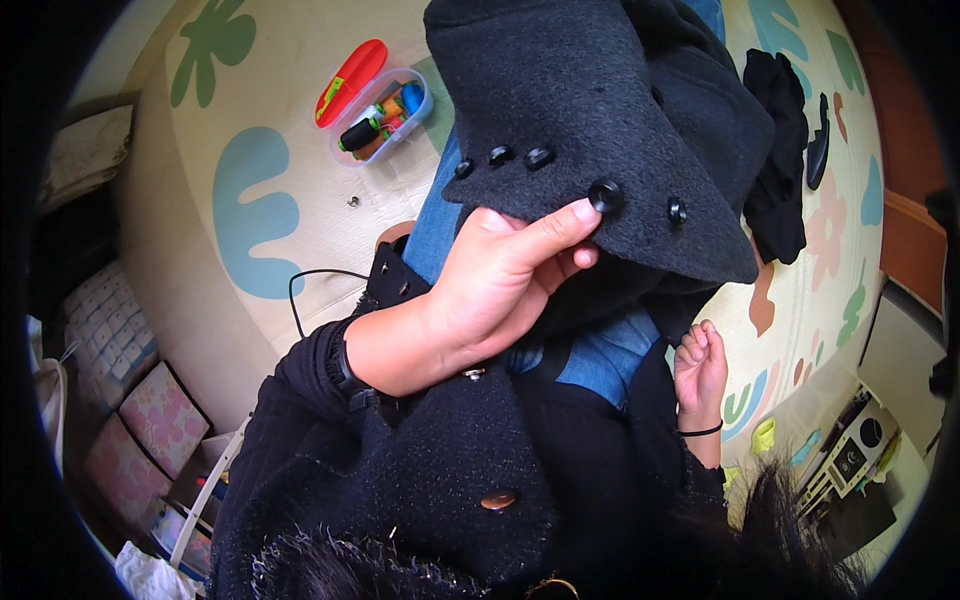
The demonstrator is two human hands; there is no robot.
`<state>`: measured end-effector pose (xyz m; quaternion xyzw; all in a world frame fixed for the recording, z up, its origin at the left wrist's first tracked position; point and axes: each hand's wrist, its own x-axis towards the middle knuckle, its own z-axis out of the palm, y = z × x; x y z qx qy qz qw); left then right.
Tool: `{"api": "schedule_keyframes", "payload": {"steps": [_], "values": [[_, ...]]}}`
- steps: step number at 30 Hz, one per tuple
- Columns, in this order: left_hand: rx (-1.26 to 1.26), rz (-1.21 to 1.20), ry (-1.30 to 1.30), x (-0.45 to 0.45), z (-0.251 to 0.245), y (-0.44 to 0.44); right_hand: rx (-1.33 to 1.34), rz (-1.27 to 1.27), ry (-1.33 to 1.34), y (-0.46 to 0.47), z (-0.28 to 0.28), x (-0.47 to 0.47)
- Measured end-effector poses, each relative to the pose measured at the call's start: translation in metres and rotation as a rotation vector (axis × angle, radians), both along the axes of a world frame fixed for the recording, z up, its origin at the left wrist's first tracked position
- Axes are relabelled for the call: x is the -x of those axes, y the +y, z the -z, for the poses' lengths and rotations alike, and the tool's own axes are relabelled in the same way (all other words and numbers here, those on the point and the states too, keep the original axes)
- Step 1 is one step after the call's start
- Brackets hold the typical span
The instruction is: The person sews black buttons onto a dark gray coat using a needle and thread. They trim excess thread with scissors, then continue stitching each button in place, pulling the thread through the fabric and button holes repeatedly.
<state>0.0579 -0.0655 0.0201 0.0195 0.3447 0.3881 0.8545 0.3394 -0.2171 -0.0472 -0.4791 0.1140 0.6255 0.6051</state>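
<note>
Across my lap lies a dark woollen garment [555,90] with several black buttons on its edge. My left hand [510,270] grips that edge, its thumb on the cloth against a large round black button [605,196]. Another black button [677,211] stands to the right, and more are in a row to the left. My right hand [700,367] is raised at the right, apart from the garment, its fingers curled; whether it pinches something as thin as a needle or thread cannot be seen.
An open plastic box [427,112] of thread spools, with a red lid [352,82], stands on the patterned mat [330,217]. A small metal item [353,202] lies nearby. Black cloth [780,157] and a black-handled tool [819,146] lie at the right.
</note>
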Motion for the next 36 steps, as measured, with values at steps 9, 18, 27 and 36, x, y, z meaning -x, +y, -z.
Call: {"api": "schedule_keyframes", "payload": {"steps": [9,18,27,36], "values": [[-0.020,0.050,0.081,-0.001,0.002,-0.003,0.099,0.071,-0.139,-0.024,0.025,-0.021],[-0.015,0.039,0.112,-0.006,0.005,-0.004,0.156,-0.078,-0.240,-0.040,0.044,-0.014],[-0.070,0.005,-0.003,-0.007,0.011,-0.005,0.149,-0.164,-0.410,-0.042,0.039,-0.001],[0.054,-0.029,0.129,-0.007,0.021,-0.006,0.130,-0.243,-0.490,-0.061,0.043,-0.003]]}}
